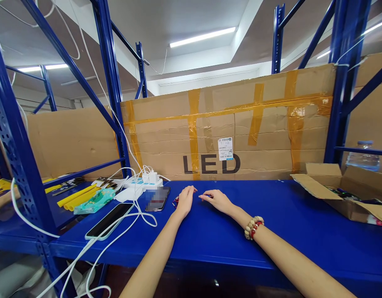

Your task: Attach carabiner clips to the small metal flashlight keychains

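Note:
My left hand rests low over the blue shelf top, fingers together and curled. A small red and dark object shows at its outer edge, partly covered by the hand; its kind is unclear. Just to the right, my right hand is closed in a pinch, thumb and forefinger pointing toward the left hand. Something small and dark shows at those fingertips, too little of it to name. A gap of bare blue surface separates the hands. Beaded bracelets circle my right wrist.
Left of my hands lie a dark phone, a second phone, white cables, a power strip, a teal packet and yellow rolls. An open carton stands right. Taped cardboard marked LED forms the back.

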Tool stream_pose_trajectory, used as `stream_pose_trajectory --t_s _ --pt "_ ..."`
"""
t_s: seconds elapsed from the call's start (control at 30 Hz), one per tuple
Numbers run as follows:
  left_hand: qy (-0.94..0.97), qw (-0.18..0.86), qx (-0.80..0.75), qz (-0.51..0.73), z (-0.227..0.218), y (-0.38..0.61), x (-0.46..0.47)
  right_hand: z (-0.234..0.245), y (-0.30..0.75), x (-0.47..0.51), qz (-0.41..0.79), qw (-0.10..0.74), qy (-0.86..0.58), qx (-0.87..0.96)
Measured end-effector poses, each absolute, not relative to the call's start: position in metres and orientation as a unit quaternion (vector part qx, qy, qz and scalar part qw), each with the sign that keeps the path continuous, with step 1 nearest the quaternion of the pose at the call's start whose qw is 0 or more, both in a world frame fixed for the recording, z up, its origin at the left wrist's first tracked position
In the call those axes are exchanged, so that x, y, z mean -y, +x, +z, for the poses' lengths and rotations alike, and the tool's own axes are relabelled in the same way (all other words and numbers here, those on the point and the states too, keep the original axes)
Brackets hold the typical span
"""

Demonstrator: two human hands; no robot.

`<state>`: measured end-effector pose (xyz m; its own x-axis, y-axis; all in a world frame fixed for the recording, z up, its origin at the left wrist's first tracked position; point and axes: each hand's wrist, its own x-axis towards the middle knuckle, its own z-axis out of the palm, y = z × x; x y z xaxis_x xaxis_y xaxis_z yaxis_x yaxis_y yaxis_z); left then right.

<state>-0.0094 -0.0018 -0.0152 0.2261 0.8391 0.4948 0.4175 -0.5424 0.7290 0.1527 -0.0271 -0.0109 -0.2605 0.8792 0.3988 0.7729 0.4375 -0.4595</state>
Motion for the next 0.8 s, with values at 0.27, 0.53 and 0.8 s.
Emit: stream_pose_trajectory --t_s 0.27,0.53,0.8 --pt "0.744 0.229 -0.427 0.460 -0.0171 -0.0095 -0.0003 -0.0138 0.1548 0.0226 0.098 0.330 -0.511 0.787" --pt "0.740 0.241 -0.427 0.461 -0.0154 -0.0089 -0.0003 -0.0145 0.1563 0.0199 0.111 0.325 -0.487 0.803" --pt "0.701 0.301 -0.416 0.494 -0.0149 -0.0077 -0.0006 -0.0162 0.1543 0.0218 0.115 0.319 -0.486 0.806"
